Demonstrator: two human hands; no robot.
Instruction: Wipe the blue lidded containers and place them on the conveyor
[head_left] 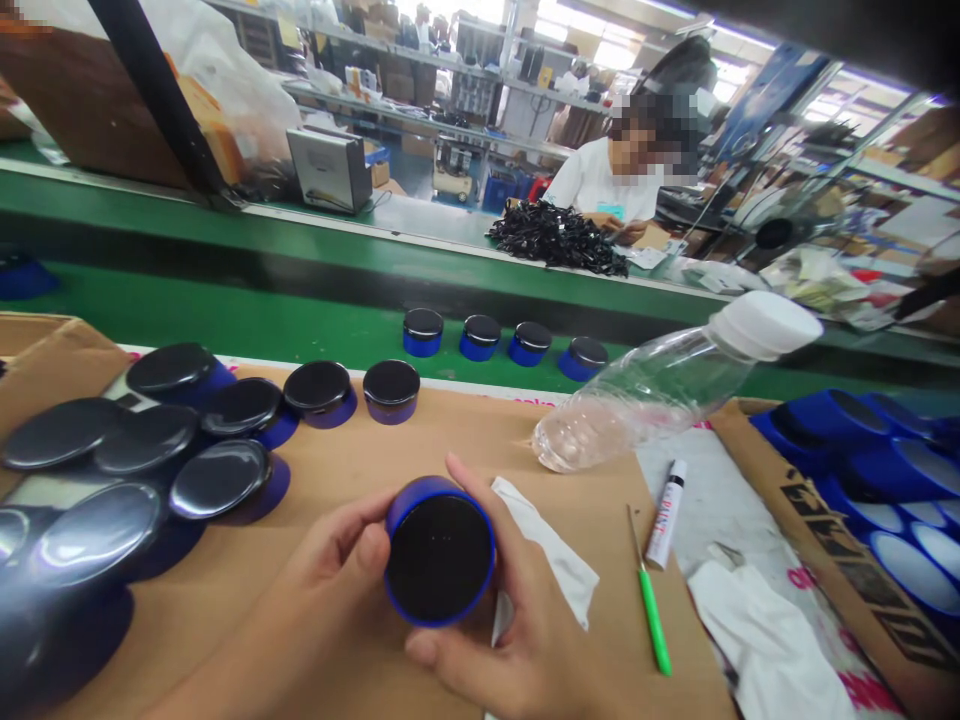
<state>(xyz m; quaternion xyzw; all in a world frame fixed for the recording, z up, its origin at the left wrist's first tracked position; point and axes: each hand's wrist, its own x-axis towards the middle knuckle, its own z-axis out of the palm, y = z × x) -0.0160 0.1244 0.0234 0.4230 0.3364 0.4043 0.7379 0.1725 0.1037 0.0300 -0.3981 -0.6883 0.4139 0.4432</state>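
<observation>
Near the bottom middle, a round blue casing with a dark flat face (441, 560) is held between my two hands, its face tilted toward me with a few tiny marks on it. My left hand (349, 555) grips its left side, thumb at the near edge. Around the right side curl the fingers and thumb of my right hand (517, 610). A white cloth (551, 555) lies just beyond my right hand, partly hidden by it. To the right rest a green-handled pick (652, 620) and a white paint marker (666, 515).
Several black-topped blue casings (225, 478) crowd the cardboard at left; more (480, 338) line the green conveyor (337, 330). A clear bottle (652, 390) leans at right, before a carton of blue shells (847, 440). Another white cloth (765, 640) lies front right. Across, a person (611, 185) sits by black cables (555, 238).
</observation>
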